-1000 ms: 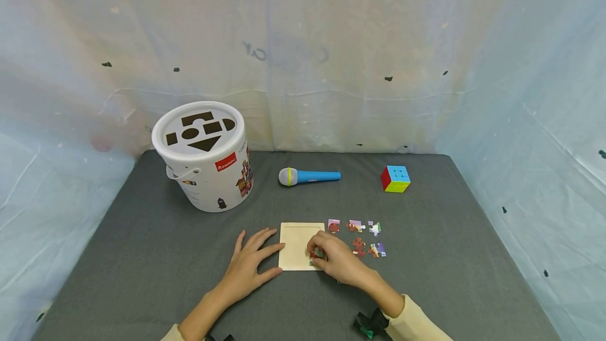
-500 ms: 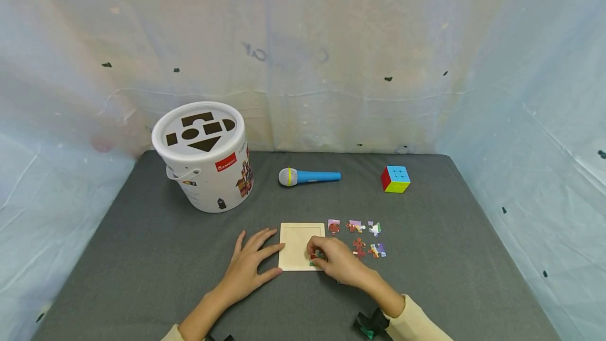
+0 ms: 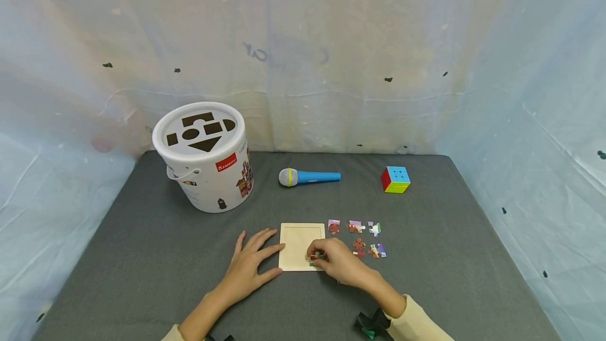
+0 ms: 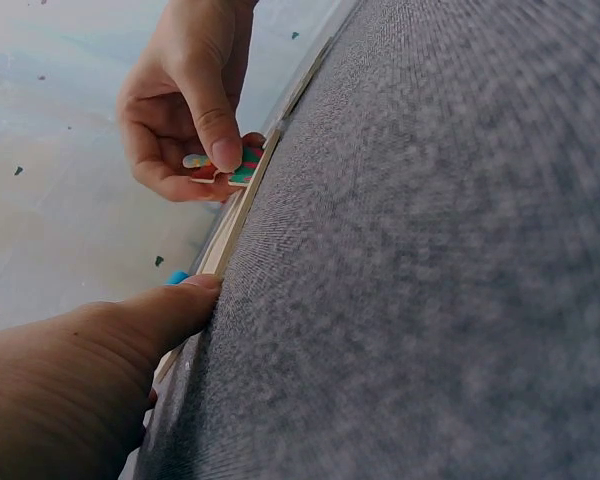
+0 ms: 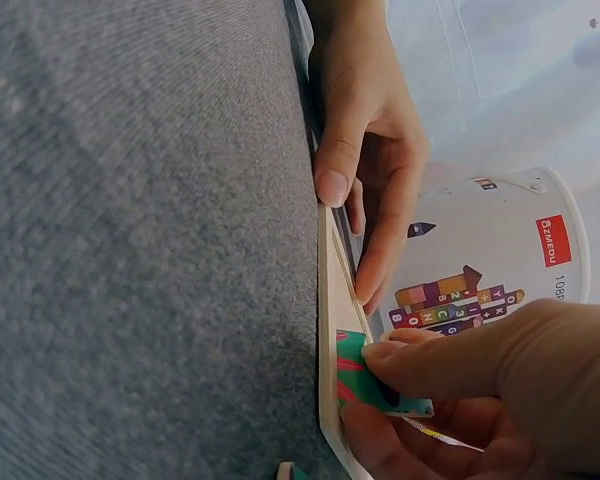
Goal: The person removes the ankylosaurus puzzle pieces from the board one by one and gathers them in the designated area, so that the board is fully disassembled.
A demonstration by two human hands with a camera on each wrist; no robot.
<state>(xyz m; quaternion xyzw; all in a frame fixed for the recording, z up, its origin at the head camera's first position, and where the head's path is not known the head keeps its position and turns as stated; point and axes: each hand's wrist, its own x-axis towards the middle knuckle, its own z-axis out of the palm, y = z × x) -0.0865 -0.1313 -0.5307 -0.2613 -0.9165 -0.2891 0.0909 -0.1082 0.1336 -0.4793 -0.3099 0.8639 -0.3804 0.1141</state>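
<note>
A pale wooden puzzle board [image 3: 294, 243] with a raised rim lies on the grey cloth. My left hand [image 3: 250, 264] is spread flat at its left side, thumb and index fingertips right at the edge. Over the board's near right corner, my right hand [image 3: 340, 263] pinches a jigsaw piece [image 5: 352, 372] between thumb and fingers. The piece is green with pink stripes in the right wrist view, and a red patterned part shows beside the green in the left wrist view. Fingers hide much of it from the head view. It sits low, close over the board's rim.
Several loose jigsaw pieces [image 3: 359, 246] lie right of the board. Behind stand a white lidded bucket [image 3: 203, 172] on the left, a blue toy microphone [image 3: 316, 177] and a puzzle cube [image 3: 396, 180] on the right. Pale sheeting [image 3: 350, 78] walls in the table.
The right hand's knuckles have dipped slightly toward the near side, and its fingertips shift a little over the same corner. The left hand stays in place.
</note>
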